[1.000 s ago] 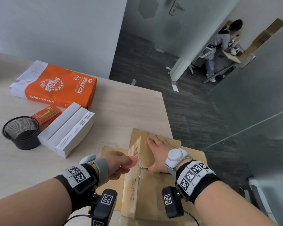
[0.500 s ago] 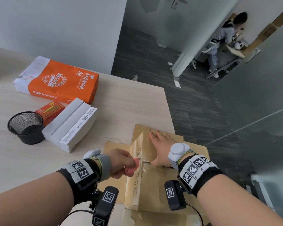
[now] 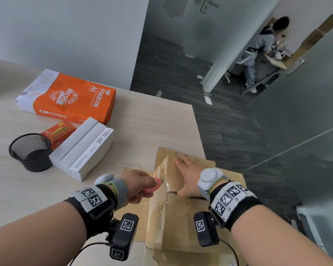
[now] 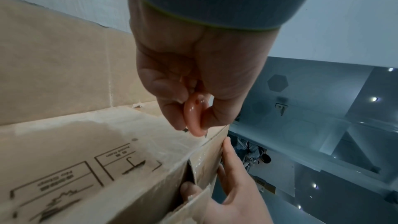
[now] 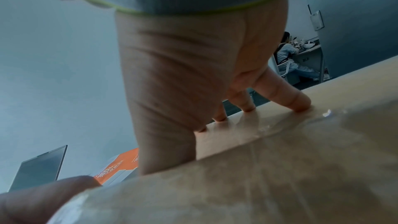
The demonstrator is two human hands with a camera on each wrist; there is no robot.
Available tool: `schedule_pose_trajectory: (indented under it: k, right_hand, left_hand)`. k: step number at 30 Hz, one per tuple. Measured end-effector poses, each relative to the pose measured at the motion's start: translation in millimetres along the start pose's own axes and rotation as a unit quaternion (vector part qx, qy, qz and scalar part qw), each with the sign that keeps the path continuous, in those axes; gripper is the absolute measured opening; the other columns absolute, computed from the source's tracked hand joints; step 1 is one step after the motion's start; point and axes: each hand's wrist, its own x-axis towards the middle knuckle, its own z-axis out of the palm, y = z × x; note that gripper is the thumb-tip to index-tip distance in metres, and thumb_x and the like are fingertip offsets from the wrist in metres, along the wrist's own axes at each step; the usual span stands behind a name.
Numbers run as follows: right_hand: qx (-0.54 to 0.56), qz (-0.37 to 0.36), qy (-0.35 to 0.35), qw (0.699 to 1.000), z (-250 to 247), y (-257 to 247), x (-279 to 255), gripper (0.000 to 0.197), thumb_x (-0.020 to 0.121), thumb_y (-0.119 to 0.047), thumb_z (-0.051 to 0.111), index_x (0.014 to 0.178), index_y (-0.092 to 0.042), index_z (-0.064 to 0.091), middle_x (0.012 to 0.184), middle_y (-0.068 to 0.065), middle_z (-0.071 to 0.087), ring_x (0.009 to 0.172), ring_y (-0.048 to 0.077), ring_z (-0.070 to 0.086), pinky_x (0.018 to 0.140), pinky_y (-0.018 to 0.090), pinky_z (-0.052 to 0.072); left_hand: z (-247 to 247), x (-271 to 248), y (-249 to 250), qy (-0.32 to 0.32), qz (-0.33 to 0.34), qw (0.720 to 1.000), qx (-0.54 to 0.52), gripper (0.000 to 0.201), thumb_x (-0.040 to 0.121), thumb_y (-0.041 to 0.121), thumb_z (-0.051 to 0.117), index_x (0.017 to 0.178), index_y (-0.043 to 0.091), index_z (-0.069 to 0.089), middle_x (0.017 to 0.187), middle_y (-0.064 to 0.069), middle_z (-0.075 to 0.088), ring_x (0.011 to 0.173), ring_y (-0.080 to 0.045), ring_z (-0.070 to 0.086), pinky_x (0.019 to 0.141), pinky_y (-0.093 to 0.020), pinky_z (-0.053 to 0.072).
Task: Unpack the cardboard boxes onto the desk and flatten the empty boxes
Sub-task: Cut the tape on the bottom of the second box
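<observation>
Only the left wrist view shows the cutter's (image 4: pixel 194 117) tip meeting the box (image 4: pixel 120 142).

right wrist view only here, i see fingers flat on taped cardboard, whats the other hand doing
Observer: The left hand pinches a small pink cutter, its tip at the box's taped seam.
Operator: how is the box sitting
Observer: It lies at the desk's near right corner, one flap standing up between the two hands.
Operator: anything unpacked yet
Observer: Yes, left of the box: an orange paper ream, white boxes and a black mesh cup.
</observation>
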Motion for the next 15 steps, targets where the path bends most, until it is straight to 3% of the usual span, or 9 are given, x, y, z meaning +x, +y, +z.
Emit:
schedule_pose_trajectory:
  k: [6,15]
  right_hand:
    - [0.001,0.006,-0.005,1.000,-7.1,-2.5,-3.0,0.115,0.081,-0.060,0.068,0.160,-0.027,-0.010,0.169,0.002,-0.011,0.153,0.040,0.006,0.120,0.053,0.026]
    - [0.001,0.008,-0.007,1.000,-9.3,-2.4,-1.3,0.113,0.083,-0.058,0.067,0.160,-0.028,-0.010,0.169,0.002,-0.010,0.153,0.040,0.007,0.120,0.053,0.028]
  left_hand:
    - [7.7,1.9,-0.5,0.023,0.000,1.000,-0.008,0.016,0.085,0.011,0.073,0.099,0.003,0.070,0.082,-0.013,0.069,0.064,-0.015,0.070,0.046,-0.021,0.041]
    - [7.3,3.5,1.3,0.015,-0.004,0.999,-0.033,0.009,0.084,0.007,0.072,0.091,0.004,0.068,0.072,-0.009,0.063,0.059,-0.014,0.067,0.045,-0.020,0.036]
